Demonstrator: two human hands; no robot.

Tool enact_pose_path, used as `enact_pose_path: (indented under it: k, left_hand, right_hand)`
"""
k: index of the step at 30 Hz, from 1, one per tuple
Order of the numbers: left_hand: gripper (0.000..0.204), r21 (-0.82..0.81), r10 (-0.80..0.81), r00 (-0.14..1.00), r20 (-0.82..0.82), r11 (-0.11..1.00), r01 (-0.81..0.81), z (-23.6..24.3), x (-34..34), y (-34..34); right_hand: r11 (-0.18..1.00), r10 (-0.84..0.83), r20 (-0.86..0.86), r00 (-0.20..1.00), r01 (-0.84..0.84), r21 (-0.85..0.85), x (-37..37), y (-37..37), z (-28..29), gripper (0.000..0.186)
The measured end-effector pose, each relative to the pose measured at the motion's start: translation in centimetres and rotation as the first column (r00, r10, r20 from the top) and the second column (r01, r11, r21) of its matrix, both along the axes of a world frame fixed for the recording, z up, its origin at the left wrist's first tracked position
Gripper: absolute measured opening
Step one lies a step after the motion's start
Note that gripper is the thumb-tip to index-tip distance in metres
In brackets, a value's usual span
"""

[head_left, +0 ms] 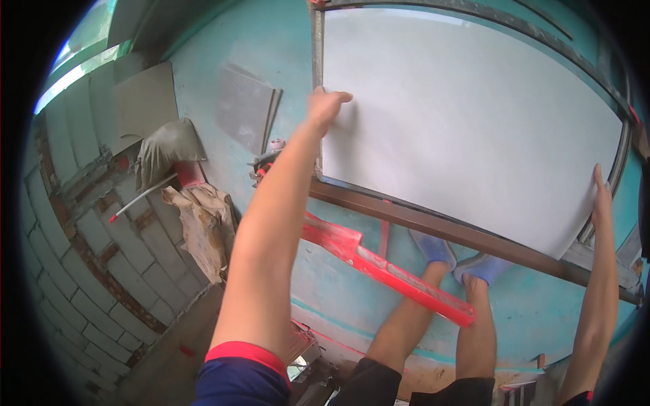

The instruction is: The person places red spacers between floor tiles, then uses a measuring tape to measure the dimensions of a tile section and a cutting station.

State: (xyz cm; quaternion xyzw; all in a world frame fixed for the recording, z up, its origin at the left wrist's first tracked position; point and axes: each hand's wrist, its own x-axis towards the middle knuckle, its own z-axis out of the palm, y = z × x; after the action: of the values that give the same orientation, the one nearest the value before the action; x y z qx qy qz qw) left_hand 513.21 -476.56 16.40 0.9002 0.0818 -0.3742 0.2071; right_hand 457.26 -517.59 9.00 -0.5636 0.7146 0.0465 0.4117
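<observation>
A large white tile-like panel [467,122] lies within a dark metal frame [474,9]. My left hand [326,108] grips the panel's left edge, its thumb over the white face and its other fingers out of sight behind the edge. At the lower right edge, my right hand [600,199] holds the same panel, with its fingers pointing up along the side. A brown metal bar [420,220] runs beneath the panel's near edge. Closer to me, a long worn red bar [406,284] slants below my left forearm, touched by neither hand.
Grey flat pieces [244,108] lie on the turquoise floor [325,271] at left. Beyond them are a draped grey sack [172,149], a white stick [145,195] and crumpled brown paper [203,223] by the block wall [95,284]. My feet in bluish footwear [433,249] stand near the brown bar.
</observation>
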Motion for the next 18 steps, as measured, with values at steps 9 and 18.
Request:
enact_pose_path:
  k: [9,18]
  left_hand:
    - [0.074,0.003,0.097,0.985,-0.140,0.995,-0.098,0.5,-2.2,-0.9]
    - [0.081,0.031,0.190,0.976,-0.105,0.982,-0.187,0.6,0.6,0.5]
  right_hand:
    - [0.982,0.123,0.252,0.960,-0.154,0.108,-1.3,-1.8,-0.2,0.096]
    - [0.973,-0.038,0.138,0.990,0.005,0.230,0.6,-0.3,-0.1,0.101]
